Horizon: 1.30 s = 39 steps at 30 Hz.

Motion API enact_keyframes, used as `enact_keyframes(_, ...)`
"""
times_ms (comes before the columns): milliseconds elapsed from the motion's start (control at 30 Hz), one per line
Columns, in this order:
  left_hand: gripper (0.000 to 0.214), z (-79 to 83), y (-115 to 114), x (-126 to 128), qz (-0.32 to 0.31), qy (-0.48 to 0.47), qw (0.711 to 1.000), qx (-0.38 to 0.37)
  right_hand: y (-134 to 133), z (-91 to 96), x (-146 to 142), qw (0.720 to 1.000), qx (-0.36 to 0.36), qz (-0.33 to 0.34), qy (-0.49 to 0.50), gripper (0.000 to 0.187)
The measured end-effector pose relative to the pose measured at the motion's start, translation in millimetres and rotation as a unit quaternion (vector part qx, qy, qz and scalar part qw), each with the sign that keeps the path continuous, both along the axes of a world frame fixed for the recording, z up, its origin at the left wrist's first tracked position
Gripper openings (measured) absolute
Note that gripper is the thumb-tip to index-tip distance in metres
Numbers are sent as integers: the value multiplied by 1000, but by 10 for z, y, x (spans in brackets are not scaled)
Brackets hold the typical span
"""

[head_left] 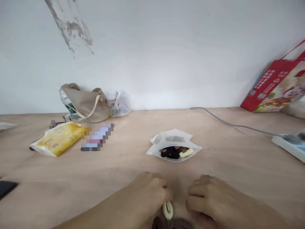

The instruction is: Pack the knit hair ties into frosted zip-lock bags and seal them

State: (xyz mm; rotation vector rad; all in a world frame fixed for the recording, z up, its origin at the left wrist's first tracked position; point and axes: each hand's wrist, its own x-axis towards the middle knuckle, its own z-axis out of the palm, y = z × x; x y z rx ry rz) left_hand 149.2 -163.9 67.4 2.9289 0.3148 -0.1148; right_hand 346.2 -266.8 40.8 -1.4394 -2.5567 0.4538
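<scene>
My left hand [150, 190] rests low on the wooden table [238, 159], fingers curled round a cream hair tie [168, 210]. My right hand [209, 197] lies beside it, fingers curled, close to dark hair ties [173, 223] at the bottom edge; whether it grips any is hidden. Just beyond both hands lies an open white pouch [173, 144] with black, brown and cream hair ties inside.
A beige bag [83, 103] and a clear plastic bag [119, 103] stand against the wall. A yellow packet [57, 138] lies at left, a dark phone [6, 187] at the left edge. A red box [274, 87], grey cable [233, 124] and power strip [289, 144] are at right.
</scene>
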Motion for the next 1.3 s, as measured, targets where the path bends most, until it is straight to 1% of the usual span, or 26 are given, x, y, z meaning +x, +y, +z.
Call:
enact_keyframes(67,3,12,39,42,-8,5,1000,2,2,-42,12,1000,6,-13,-14,10)
enact_keyframes(167,4,48,68,88,29,12,999,29,-3,-41,4,1000,12,-16,-19,10)
enact_keyframes(233,6,39,69,106,48,17,998,38,-9,-14,-7,999,33,-8,-10,12)
enact_keyframes(300,6,0,65,115,41,22,998,41,-9,9,0,998,68,-6,11,13)
enact_keyframes(367,3,-53,62,116,18,19,999,46,6,14,42,989,142,-7,42,14)
enact_keyframes(400,2,-78,63,115,6,7,998,55,23,6,78,979,197,-2,56,14)
enact_keyframes(500,3,-135,80,109,-21,-88,990,109,113,-62,217,931,364,10,41,23)
enact_keyframes(533,6,-149,94,108,-25,-130,983,130,151,-96,259,918,396,7,20,25)
enact_keyframes(600,12,-176,137,109,-27,-208,963,169,220,-173,313,909,414,-24,-37,28)
enact_keyframes(700,19,-222,215,124,-21,-289,925,245,275,-271,306,899,422,-85,-85,29)
enact_keyframes(767,20,-242,246,144,8,-277,914,295,278,-305,265,892,427,-118,-93,28)
enact_keyframes(833,18,-240,245,168,54,-220,923,310,273,-314,219,891,416,-147,-104,26)
enact_keyframes(867,22,-232,235,180,79,-184,931,305,273,-313,197,893,405,-161,-115,25)
enact_keyframes(967,44,-208,200,199,133,-121,944,277,289,-293,153,893,380,-192,-145,21)
enact_keyframes(1033,48,-209,189,193,149,-111,945,270,296,-259,157,896,377,-191,-135,20)
enact_keyframes(1100,42,-217,186,172,147,-132,942,272,271,-199,201,903,382,-176,-86,19)
enact_keyframes(1133,36,-214,184,157,138,-151,941,271,243,-160,239,912,372,-167,-52,19)
enact_keyframes(1167,30,-201,178,139,122,-171,942,261,204,-117,284,926,343,-159,-19,17)
enact_keyframes(1200,25,-174,169,119,100,-185,948,239,157,-73,334,942,298,-154,8,15)
enact_keyframes(1267,19,-71,139,71,46,-174,972,153,58,7,431,971,181,-153,39,11)
enact_keyframes(1300,16,2,122,46,21,-145,985,93,17,39,470,979,128,-154,42,11)
